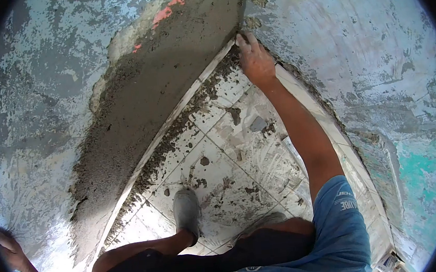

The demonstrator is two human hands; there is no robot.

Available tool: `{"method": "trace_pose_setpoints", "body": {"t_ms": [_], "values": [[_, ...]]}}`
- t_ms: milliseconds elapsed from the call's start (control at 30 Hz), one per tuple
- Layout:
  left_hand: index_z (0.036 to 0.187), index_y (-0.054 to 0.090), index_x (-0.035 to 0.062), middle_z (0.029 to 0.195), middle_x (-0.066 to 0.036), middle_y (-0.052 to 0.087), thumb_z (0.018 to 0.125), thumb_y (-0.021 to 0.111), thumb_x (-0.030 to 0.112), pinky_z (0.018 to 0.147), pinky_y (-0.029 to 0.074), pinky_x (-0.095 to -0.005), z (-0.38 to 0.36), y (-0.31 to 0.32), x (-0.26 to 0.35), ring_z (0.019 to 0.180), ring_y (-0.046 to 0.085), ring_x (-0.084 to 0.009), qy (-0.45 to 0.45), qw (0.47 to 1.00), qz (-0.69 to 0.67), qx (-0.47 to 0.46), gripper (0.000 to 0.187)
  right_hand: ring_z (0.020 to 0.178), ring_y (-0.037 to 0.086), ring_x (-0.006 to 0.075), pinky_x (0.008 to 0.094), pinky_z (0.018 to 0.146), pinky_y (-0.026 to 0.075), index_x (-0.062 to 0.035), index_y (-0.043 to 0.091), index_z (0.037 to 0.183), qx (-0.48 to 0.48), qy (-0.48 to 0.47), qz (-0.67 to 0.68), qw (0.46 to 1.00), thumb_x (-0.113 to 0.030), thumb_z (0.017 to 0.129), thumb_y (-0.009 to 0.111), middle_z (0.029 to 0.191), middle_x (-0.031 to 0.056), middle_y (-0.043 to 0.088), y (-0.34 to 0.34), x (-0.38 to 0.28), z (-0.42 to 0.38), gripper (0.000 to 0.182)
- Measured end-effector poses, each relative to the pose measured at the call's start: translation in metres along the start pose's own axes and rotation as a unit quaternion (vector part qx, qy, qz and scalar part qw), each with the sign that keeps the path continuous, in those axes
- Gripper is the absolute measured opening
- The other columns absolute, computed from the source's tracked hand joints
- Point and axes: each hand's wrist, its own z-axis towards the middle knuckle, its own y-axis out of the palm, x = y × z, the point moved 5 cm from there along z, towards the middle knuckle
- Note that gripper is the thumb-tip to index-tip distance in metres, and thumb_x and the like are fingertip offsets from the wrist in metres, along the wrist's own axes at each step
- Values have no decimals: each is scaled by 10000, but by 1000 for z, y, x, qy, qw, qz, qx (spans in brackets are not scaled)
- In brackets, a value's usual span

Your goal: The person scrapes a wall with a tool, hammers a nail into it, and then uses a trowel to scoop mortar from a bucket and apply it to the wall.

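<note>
Fingers (241, 40) of the right hand (258, 66), slightly parted, rest at the corner end of the tile skirting (189, 93), under grey mortar (158, 79); whether they grip cannot be told. Skirting edges diverge around open, crumb-strewn floor (212, 160). The left hand's (11, 252) hold, far left, is unclear.

Long wedge-shaped mortar patch (156, 84), dark grey-brown, with coral-pink splotches (162, 16). Flaking painted wall (39, 110), mottled pale blue and grey. Thin off-white tile edging (187, 95). Square white floor tiles (215, 159), grey grid lines, dark spatter (204, 161). Turquoise-green paint patch (423, 175). Blue cloth sleeve (341, 216), white lettering (348, 205). Black shorts (203, 264). Grey shoe (185, 211).
</note>
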Motion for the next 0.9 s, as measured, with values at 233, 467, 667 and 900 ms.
{"method": "trace_pose_setpoints", "body": {"t_ms": [233,467,667,900], "values": [[930,698,-18,827,-146,700,989,500,309,574,463,-323,-2,1,2,658,638,-255,-144,981,83,-98,387,1006,637,305,406,785,549,-165,466,1347,-7,-34,-16,999,-187,870,600,1439,79,378,-4,3,-8,496],[889,713,9,757,-120,697,971,527,345,504,433,-348,27,-21,27,577,620,-250,-15,993,72,88,393,872,679,316,431,734,560,-119,567,1166,-112,-64,8,992,-142,862,547,1421,119,409,-11,-8,4,306],[1041,644,3,878,-174,696,916,502,555,564,505,-420,22,-20,33,683,661,-340,-154,980,123,3,584,919,663,339,461,755,545,-124,584,1167,-94,-11,39,995,-240,856,586,1289,122,516,-5,-2,5,332],[766,685,32,636,-102,652,917,585,445,431,412,-353,40,-21,37,481,572,-251,-43,993,-8,110,451,1015,614,320,453,832,514,-105,588,1163,-186,65,96,976,-284,852,606,1187,120,561,-3,4,-89,360]]}}
